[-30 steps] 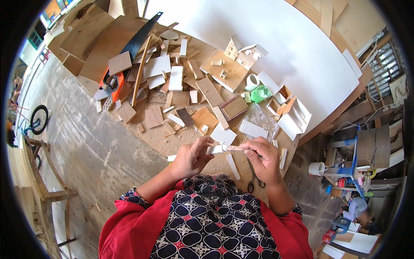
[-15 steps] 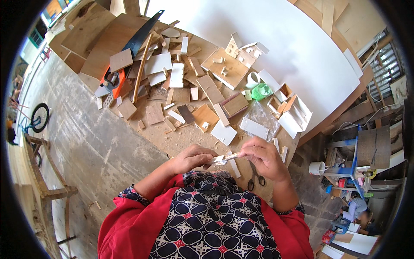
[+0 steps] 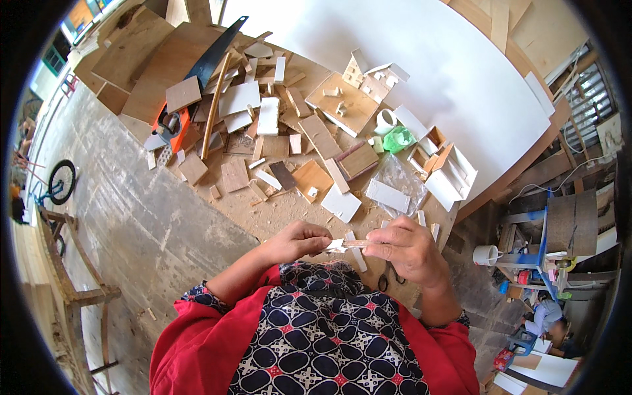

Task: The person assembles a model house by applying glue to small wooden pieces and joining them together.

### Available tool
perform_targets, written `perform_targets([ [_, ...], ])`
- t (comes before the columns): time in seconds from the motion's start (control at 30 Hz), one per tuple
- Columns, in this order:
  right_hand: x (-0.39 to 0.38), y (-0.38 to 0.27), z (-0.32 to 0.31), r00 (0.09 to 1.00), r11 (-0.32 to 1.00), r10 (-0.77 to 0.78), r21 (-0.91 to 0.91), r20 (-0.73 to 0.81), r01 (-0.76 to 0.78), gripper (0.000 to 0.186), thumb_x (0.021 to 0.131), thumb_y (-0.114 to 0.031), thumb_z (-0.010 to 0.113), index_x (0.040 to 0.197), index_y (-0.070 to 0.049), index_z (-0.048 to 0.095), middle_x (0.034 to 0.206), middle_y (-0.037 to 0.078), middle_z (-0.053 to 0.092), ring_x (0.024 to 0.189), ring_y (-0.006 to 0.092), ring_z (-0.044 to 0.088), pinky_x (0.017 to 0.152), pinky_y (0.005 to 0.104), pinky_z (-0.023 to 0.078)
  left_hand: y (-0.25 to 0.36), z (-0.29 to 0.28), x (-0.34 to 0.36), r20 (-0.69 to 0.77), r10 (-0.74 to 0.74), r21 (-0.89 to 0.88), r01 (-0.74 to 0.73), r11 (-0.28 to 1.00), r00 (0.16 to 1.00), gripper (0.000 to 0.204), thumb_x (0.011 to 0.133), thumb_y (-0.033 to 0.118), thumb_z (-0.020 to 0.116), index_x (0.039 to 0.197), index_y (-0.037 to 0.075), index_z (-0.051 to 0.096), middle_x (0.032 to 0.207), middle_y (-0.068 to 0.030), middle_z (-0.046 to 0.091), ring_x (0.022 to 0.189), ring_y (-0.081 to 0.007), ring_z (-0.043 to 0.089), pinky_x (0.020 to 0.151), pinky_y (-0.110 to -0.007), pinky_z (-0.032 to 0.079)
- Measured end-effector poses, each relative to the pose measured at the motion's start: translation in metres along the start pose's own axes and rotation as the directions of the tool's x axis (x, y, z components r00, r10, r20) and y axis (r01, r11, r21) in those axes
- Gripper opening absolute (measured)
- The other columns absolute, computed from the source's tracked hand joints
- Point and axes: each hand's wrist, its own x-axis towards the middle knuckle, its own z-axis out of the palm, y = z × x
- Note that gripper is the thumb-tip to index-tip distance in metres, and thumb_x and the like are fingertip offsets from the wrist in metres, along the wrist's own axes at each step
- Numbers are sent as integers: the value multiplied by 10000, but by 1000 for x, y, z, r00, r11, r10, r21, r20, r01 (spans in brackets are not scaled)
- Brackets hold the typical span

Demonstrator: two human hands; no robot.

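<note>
Far left of the green plastic bundle [image 3: 398, 139], and a bit farther from the person, lies a big saw [image 3: 214, 56] with an orange handle. Any letters on it are too small to read. Next to the saw is a long wooden rod [image 3: 216, 107]. Between the rod and the green bundle is a messy heap of wood bits [image 3: 240, 99], some brown and some white.

Nearer the person than the green bundle, and to its left, the left hand [image 3: 293, 242] is closed, pinching a small white piece [image 3: 336, 244]. That white piece is between the two hands. A thin brownish stick [image 3: 356, 243] points at it; I cannot tell if they touch.

A little wooden house [image 3: 356, 71] stands beyond the green bundle, to its left. A white ring [image 3: 380, 129] sits just beside the bundle. Straight toward the person from the bundle are scissors [image 3: 390, 270] with black handles, partly hidden.

The right hand [image 3: 409, 250] is on the near side of the bundle, with its fingers gripping the thin stick. A clear bag [image 3: 409, 176] lies nearer the person than the bundle. To the bundle's right is a white box [image 3: 449, 187] with open parts. Well off to the right is a white bucket [image 3: 486, 255].
</note>
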Motion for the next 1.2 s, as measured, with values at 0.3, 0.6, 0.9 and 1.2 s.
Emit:
perform_targets([
  [0.3,-4,10,8,994,985,87,157,-62,-76,229,743,39,659,944,-54,716,949,76,667,783,234,637,675,318,521,-2,3,4,13,-68,-94,69,993,998,347,986,321,520,915,1,635,677,47,496,628,-54,436,551,-252,355],
  [0.6,-4,5,23,920,915,356,262,-164,-307,149,812,-20,678,958,1,702,802,114,664,685,214,628,612,289,483,7,11,5,-322,194,482,-16,876,927,367,977,334,528,964,-15,638,688,-85,579,638,-159,536,610,-323,443],
  [0.9,-24,3,36,746,705,633,551,-206,-446,137,903,-60,625,984,33,684,827,96,682,664,114,610,593,251,480,6,18,4,-471,364,425,-155,892,803,344,965,242,530,1157,-43,554,685,-65,543,617,-146,523,600,-296,444],
  [1.2,-24,3,46,625,589,741,685,-246,-428,184,943,-115,603,1035,30,670,870,63,664,718,83,606,607,213,467,0,16,2,-386,426,586,-139,798,818,375,952,196,508,1244,-40,508,742,-91,595,606,-137,544,586,-288,445],
])
